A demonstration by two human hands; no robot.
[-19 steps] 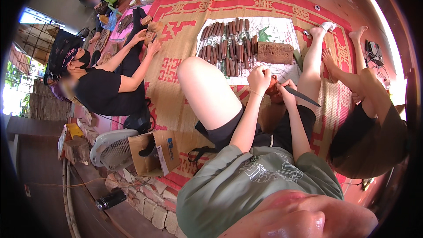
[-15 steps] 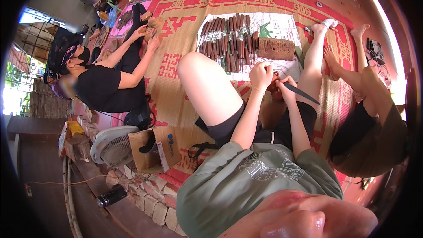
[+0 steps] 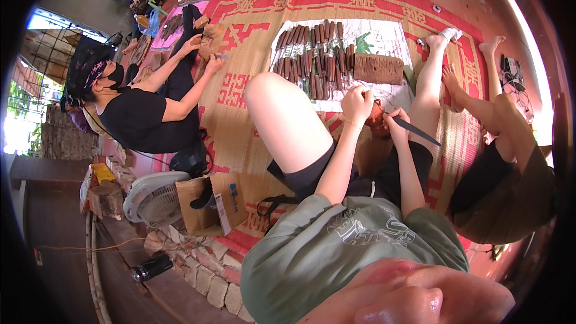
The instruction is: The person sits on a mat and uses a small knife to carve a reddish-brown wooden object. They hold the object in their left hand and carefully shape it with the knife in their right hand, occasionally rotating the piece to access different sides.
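Patterned mat [image 3: 225, 121], reddish object [image 3: 377, 116] half-hidden

A rounded, reddish-brown object [image 3: 377, 117] sits between the curled left hand [image 3: 357, 103] and the right hand [image 3: 396, 123], which holds a dark tapered blade [image 3: 421, 133]; a brown rectangular block [image 3: 378, 69] lies beyond.

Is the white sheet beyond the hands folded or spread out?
Spread out: the white sheet lies flat beneath rows of brown handles.

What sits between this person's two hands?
In the head view, a reddish-brown piece lies between the left hand and the right hand.
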